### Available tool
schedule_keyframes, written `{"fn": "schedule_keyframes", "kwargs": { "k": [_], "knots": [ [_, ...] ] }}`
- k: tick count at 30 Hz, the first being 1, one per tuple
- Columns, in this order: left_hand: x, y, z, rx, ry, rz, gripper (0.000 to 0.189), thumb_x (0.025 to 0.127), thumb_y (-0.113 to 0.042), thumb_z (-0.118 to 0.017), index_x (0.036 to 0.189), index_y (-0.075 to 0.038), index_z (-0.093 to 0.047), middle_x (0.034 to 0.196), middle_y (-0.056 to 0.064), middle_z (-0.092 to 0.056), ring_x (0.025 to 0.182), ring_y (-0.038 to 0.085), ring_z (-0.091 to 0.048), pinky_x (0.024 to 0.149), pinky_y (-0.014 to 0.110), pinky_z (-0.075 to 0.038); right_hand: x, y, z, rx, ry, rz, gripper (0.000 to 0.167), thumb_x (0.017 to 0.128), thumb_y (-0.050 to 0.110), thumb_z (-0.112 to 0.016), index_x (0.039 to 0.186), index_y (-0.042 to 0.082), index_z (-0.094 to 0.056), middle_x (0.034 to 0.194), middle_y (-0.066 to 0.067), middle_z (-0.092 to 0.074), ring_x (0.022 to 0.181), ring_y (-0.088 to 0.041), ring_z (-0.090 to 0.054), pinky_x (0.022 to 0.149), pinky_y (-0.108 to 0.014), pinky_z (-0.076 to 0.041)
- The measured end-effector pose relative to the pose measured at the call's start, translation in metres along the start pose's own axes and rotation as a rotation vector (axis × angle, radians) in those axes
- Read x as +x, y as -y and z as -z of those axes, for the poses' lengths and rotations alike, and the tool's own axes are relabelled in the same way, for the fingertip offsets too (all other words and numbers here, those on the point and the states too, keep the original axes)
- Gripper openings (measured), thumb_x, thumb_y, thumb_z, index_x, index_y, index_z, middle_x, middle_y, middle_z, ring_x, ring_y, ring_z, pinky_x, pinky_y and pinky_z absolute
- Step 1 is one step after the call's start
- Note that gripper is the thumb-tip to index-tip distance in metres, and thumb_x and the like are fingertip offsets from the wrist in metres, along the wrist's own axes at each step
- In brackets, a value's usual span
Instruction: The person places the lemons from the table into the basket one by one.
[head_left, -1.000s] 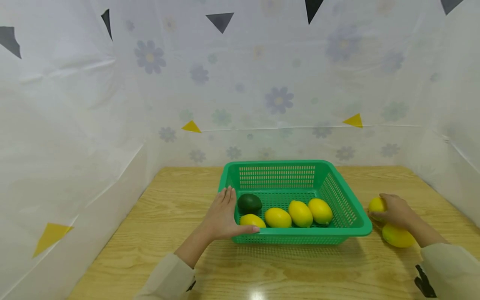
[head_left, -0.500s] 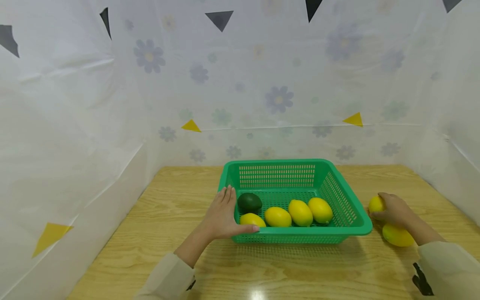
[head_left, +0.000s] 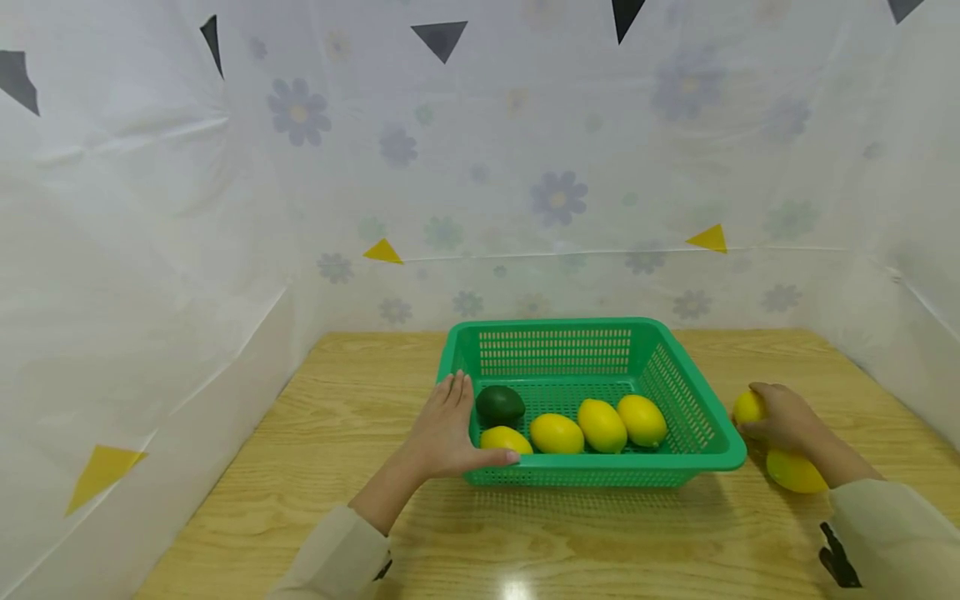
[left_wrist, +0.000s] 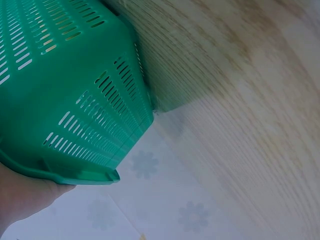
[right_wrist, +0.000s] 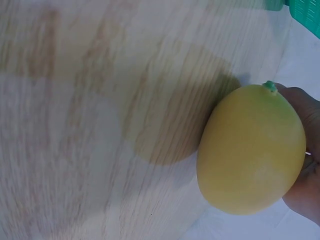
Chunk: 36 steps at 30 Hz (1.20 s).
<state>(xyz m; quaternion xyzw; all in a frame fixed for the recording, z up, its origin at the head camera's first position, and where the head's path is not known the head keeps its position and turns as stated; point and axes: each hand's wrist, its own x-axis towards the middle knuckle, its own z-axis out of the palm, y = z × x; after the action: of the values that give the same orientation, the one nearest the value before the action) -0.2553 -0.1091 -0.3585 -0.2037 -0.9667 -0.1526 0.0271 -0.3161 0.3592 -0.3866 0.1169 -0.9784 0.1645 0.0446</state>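
Observation:
My left hand (head_left: pixel 450 437) rests on the near left corner of a green plastic basket (head_left: pixel 600 462), fingers straight along the left rim and thumb along the front rim. Inside lie a dark green avocado (head_left: pixel 500 406) and several lemons (head_left: pixel 557 434) along the near side. To the right of the basket, my right hand (head_left: pixel 780 419) grips a lemon (head_left: pixel 748 408), its fingers curled over the top and partly hiding it. A second lemon (head_left: pixel 797 472) lies on the table below that wrist; a large yellow lemon with a green tip (right_wrist: pixel 252 150) fills the right wrist view before the hand.
The basket stands on a wood-grain table (head_left: pixel 315 450). White flower-printed sheeting (head_left: pixel 555 167) rises behind the table and along both sides. Beige sleeves (head_left: pixel 337 554) cover both forearms.
My right hand and the lemon in it have shifted slightly left and away from me. The left hand and the basket keep their places.

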Motion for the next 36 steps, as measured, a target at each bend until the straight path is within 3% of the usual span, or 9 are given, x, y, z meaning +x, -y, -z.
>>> {"fn": "schedule_keyframes", "kwargs": {
  "k": [14,19,27,36],
  "knots": [
    [0.000,-0.001,0.001,0.009,0.008,-0.003,0.128,0.065,-0.092,-0.030,0.147,0.003,-0.009,0.155,0.021,-0.004,0.144,0.034,-0.005,0.118,0.048,-0.008,0.005,-0.012,-0.009,-0.013,-0.048,0.013,0.069,0.073,0.014,-0.073,0.118,-0.027,-0.040,0.107,-0.045,-0.047,0.081,-0.043,-0.053,0.061,-0.044,-0.048],
    [0.000,-0.001,0.001,0.006,0.001,-0.008,0.127,0.066,-0.091,-0.031,0.147,0.003,-0.010,0.154,0.021,-0.004,0.144,0.034,-0.005,0.118,0.048,-0.008,0.002,-0.004,-0.004,-0.004,-0.021,0.007,0.068,0.076,0.011,-0.069,0.120,-0.028,-0.036,0.110,-0.048,-0.042,0.083,-0.046,-0.052,0.062,-0.047,-0.049],
    [0.000,-0.001,0.000,-0.009,0.000,0.001,0.130,0.062,-0.094,-0.027,0.147,0.003,-0.008,0.155,0.020,-0.003,0.144,0.034,-0.003,0.118,0.048,-0.007,0.004,0.004,-0.003,0.000,-0.069,0.032,0.064,0.076,0.008,-0.069,0.119,-0.028,-0.038,0.107,-0.047,-0.044,0.082,-0.046,-0.052,0.062,-0.048,-0.049],
    [0.000,-0.001,0.000,-0.005,0.005,0.001,0.133,0.060,-0.096,-0.022,0.147,0.003,-0.008,0.154,0.021,-0.003,0.144,0.035,-0.004,0.118,0.048,-0.008,0.005,0.009,0.001,0.004,-0.068,0.030,0.066,0.076,0.009,-0.070,0.119,-0.029,-0.036,0.108,-0.047,-0.044,0.082,-0.047,-0.052,0.062,-0.047,-0.049]
  ]
}}
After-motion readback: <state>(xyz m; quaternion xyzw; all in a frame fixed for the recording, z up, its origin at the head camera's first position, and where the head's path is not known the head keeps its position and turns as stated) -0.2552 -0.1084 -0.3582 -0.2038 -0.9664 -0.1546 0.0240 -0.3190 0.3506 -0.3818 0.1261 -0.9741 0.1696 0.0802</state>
